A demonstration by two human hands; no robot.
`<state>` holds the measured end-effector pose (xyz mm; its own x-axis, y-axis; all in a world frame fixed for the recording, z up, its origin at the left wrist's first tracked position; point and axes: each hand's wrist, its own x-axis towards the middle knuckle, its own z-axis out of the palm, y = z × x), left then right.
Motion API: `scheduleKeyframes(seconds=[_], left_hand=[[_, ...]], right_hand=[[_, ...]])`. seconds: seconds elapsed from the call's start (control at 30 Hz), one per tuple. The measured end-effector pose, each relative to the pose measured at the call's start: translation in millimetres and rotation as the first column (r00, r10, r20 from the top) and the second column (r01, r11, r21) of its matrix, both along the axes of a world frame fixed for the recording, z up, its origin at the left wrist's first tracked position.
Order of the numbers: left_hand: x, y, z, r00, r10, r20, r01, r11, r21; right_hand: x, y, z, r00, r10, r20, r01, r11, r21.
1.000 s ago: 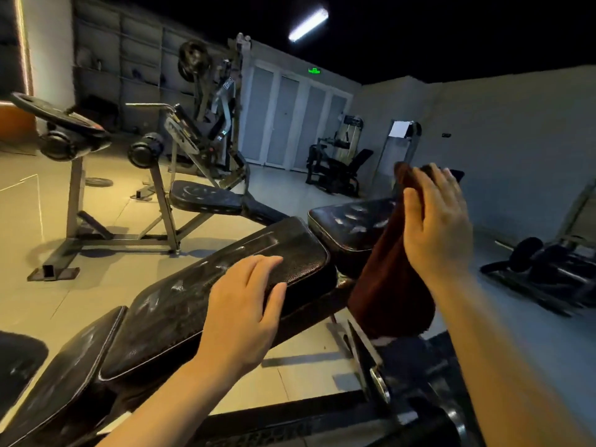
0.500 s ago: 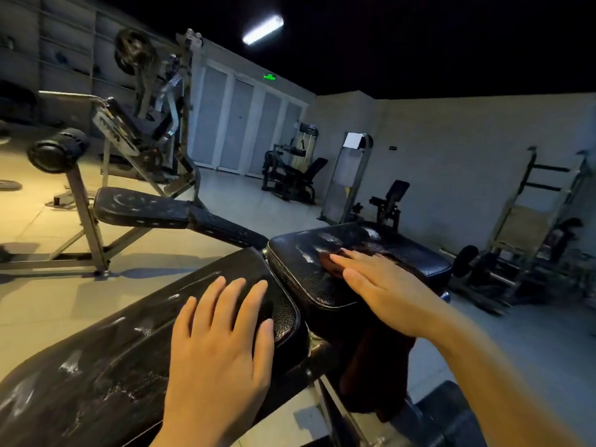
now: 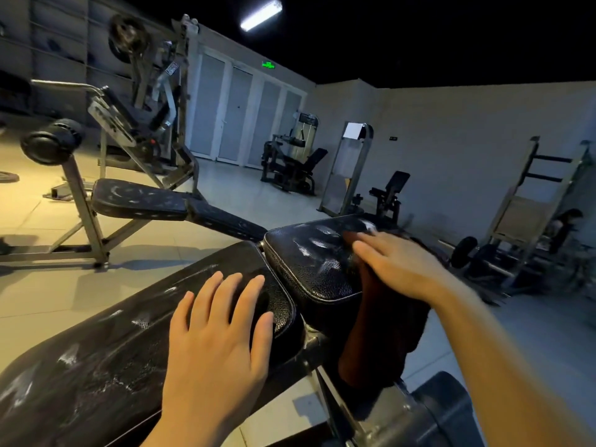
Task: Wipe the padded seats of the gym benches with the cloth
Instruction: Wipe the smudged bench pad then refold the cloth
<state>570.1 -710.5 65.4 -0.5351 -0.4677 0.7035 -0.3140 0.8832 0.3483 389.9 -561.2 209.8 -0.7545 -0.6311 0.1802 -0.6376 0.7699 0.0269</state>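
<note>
My right hand [image 3: 398, 269] presses the cloth [image 3: 380, 333] flat-fingered onto the seat pad [image 3: 309, 262]. Just beside that pad, my left hand [image 3: 216, 337] rests on the back pad [image 3: 96, 359], fingers straight, grasping nothing.

We are in a gym, dimly lit by one ceiling tube light [image 3: 260, 15] under a dark ceiling. Right before us is a black padded bench [image 3: 96, 343] with a separate seat pad [image 3: 309, 253], both cracked and worn. Beyond it on the pale tiled floor [image 3: 38, 304] stands a second bench [image 3: 138, 200] on a steel frame, with a roller pad [image 3: 51, 141]. Behind that rises a plate-loaded machine [image 3: 145, 91] carrying a weight plate [image 3: 127, 32]. Farther back we see a seated machine [image 3: 292, 162] near white double doors [image 3: 238, 111] under a green exit sign [image 3: 268, 64]. To the right are a rack [image 3: 532, 201] and a barbell with plates [image 3: 464, 251] low by the wall.
</note>
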Motion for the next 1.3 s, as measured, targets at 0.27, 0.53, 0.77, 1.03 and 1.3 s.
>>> scheduleKeyframes(seconds=[0.27,0.53,0.77,1.03,1.3], left_hand=[[3,2,1,1.000,-0.017,0.024,0.016,1.000,0.019],[9,-1,-7,0.999,-0.016,0.051,0.017,1.000,-0.018],[6,1,-6,0.999,-0.005,0.040,0.008,0.997,-0.073],[8,-1,-8,0.999,0.011,0.054,-0.008,0.999,-0.053],[8,-1,-8,1.000,-0.014,0.003,0.015,0.998,-0.065]], right_hand=[[72,-19,-34,0.949,0.288,-0.131,-0.296,0.954,-0.051],[-5,6,2,0.992,-0.123,-0.021,0.121,0.989,-0.086],[16,-15,-11,0.999,0.007,-0.051,-0.009,0.999,-0.035],[75,-9,-48,0.916,0.297,-0.271,-0.338,0.933,-0.121],[-2,27,2,0.983,-0.159,-0.087,0.136,0.965,-0.225]])
